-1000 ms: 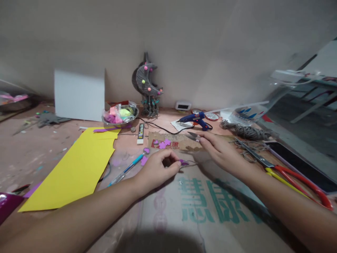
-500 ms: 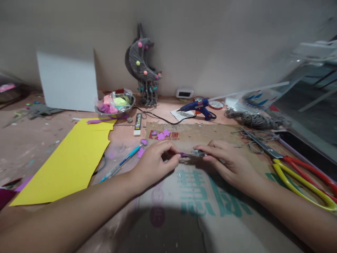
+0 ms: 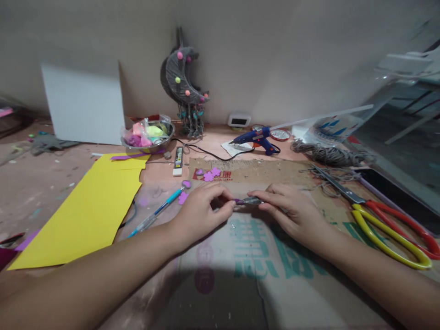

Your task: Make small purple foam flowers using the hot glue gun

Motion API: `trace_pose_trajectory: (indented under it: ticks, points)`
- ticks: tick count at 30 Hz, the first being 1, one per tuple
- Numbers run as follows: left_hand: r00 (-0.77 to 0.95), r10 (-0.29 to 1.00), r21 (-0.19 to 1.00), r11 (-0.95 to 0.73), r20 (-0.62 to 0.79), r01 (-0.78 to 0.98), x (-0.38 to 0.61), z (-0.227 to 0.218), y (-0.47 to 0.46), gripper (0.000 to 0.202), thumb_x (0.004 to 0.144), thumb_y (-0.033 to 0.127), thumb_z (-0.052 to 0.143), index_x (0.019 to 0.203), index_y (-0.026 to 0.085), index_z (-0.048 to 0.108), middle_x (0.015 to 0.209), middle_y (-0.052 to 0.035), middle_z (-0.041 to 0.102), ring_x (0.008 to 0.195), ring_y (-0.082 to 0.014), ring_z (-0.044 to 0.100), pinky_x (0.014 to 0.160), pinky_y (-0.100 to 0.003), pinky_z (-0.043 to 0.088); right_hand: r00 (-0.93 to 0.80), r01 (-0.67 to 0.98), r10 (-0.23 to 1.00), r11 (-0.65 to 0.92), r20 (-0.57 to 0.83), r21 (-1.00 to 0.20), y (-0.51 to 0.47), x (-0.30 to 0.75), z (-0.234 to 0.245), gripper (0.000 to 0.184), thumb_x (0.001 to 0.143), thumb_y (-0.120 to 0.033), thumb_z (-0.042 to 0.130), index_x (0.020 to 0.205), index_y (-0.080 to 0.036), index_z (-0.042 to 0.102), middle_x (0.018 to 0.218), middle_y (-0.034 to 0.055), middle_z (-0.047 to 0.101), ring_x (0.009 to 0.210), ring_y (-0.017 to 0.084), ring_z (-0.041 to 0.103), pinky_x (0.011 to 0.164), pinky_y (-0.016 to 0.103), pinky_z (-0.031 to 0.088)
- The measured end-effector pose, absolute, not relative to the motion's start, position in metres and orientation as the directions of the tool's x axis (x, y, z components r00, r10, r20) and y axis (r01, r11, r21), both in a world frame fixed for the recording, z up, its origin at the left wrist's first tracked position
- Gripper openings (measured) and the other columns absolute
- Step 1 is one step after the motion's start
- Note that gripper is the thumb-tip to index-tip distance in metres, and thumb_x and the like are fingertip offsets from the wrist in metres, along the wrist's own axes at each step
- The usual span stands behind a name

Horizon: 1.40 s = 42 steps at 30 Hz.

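Observation:
Between the thumb and fingers of my left hand (image 3: pixel 206 208) is a small purple piece (image 3: pixel 237 201), mostly covered by the fingertips. My right hand (image 3: pixel 292 213) is closed on a slim grey, shiny tool (image 3: pixel 250 200) whose exact kind I cannot make out. Its left end meets the purple piece. Both hands are above a printed cardboard sheet (image 3: pixel 220 238). Just beyond my left hand lie purple paper flowers (image 3: pixel 209 176), another purple flower (image 3: pixel 182 198) and a blue pen (image 3: pixel 160 210).
Yellow paper (image 3: pixel 85 206) lies left. Behind it is a metal bowl (image 3: pixel 147 147) of coloured clay packs. A yarn-wrapped moon (image 3: pixel 178 78) and a blue glue gun (image 3: pixel 254 136) are at the back. Red-and-yellow scissors (image 3: pixel 392 229), grey cord (image 3: pixel 319 153) and a phone (image 3: pixel 398 195) are right.
My right hand has shifted slightly left, bringing the grey tool closer to my left fingertips and further over the purple piece. The whole view has shifted a little.

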State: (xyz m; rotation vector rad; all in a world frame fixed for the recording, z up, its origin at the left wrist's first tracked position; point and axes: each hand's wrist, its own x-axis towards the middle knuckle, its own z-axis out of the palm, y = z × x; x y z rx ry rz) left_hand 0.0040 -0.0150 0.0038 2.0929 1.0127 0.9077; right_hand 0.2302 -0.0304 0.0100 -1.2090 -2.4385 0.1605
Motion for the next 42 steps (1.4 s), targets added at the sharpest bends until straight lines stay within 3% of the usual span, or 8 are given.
trace_pose_trajectory:
  ticks: [9,15,28,42]
  points:
    - [0.476,0.831,0.774,-0.494,0.288,0.395,0.0034,0.0039,-0.0153,0.007,0.079,0.018,0.053,0.074,0.017,0.059,0.073,0.0006,0.061,0.070,-0.0125,0.054,0.066,-0.025,0.040,-0.535,0.726,0.786,0.615,0.309,-0.308,-0.0317,0.2307,0.0090,0.028,0.091,-0.026,0.043,0.110,-0.019,0.063,0.073,0.0046,0.058,0.068,0.016,0.051,0.060,0.027,0.039]
    - [0.457,0.842,0.793,-0.475,0.285,0.381,0.0033,0.0029,-0.0149,0.008,0.080,0.020,0.052,0.076,0.017,0.059,0.075,-0.0002,0.062,0.072,-0.0131,0.054,0.068,-0.026,0.041,-0.438,0.756,0.842,0.535,0.315,-0.377,-0.0328,0.2296,0.0140,0.030,0.091,-0.027,0.042,0.111,-0.019,0.062,0.072,0.0037,0.056,0.067,0.016,0.054,0.060,0.027,0.041]
    - [0.504,0.802,0.724,-0.550,0.319,0.417,0.0033,0.0041,-0.0166,0.007,0.078,0.017,0.052,0.075,0.017,0.058,0.075,-0.0013,0.061,0.074,-0.0142,0.054,0.068,-0.026,0.040,-0.528,0.731,0.780,0.618,0.335,-0.287,-0.0328,0.2277,0.0123,0.030,0.090,-0.029,0.044,0.110,-0.019,0.063,0.075,0.0058,0.059,0.069,0.017,0.053,0.060,0.028,0.041]
    - [0.511,0.793,0.705,-0.569,0.332,0.424,0.0032,0.0041,-0.0166,0.007,0.079,0.018,0.052,0.076,0.018,0.058,0.076,-0.0014,0.061,0.075,-0.0144,0.055,0.069,-0.027,0.040,-0.534,0.722,0.790,0.612,0.303,-0.323,-0.0339,0.2265,0.0148,0.030,0.091,-0.029,0.041,0.109,-0.021,0.064,0.074,0.0051,0.060,0.068,0.016,0.053,0.060,0.028,0.041]
